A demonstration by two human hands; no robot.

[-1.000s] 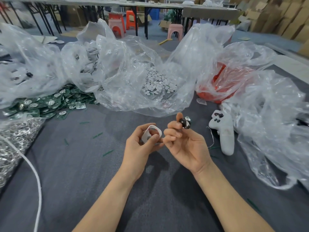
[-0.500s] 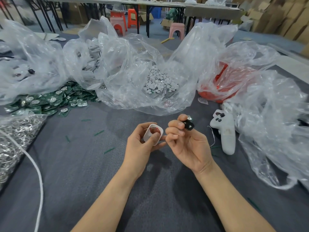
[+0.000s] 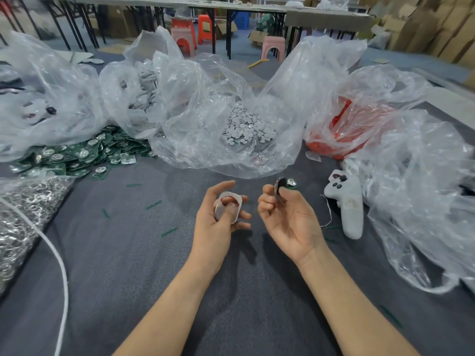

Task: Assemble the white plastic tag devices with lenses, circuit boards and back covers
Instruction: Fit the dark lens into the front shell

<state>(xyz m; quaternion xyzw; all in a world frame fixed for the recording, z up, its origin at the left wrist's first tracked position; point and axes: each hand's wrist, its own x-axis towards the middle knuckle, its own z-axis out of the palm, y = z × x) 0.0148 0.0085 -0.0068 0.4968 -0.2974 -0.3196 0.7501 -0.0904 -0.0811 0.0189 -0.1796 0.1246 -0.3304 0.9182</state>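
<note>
My left hand [image 3: 217, 222] grips a white plastic tag shell [image 3: 227, 208], its hollow side facing me with a fingertip showing through the round hole. My right hand [image 3: 288, 217] pinches a small dark round lens [image 3: 279, 185] between thumb and forefinger, palm turned up; a small metal-and-green part shows just behind the fingertips. The two hands are a short gap apart above the grey cloth. Green circuit boards [image 3: 77, 156] lie in a heap at the left. Small white discs [image 3: 246, 124] sit inside a clear bag at centre back.
Crumpled clear bags [image 3: 424, 191] crowd the right and back; one holds red parts [image 3: 344, 140]. A white controller [image 3: 347, 201] lies right of my hands. Metal rings [image 3: 23, 217] fill a bag at the left edge, and a white cable [image 3: 60, 265] crosses the grey table cloth [image 3: 128, 253].
My hands have drawn slightly apart. The right hand has turned the dark lens more on edge at its fingertips; the left still holds the white shell.
</note>
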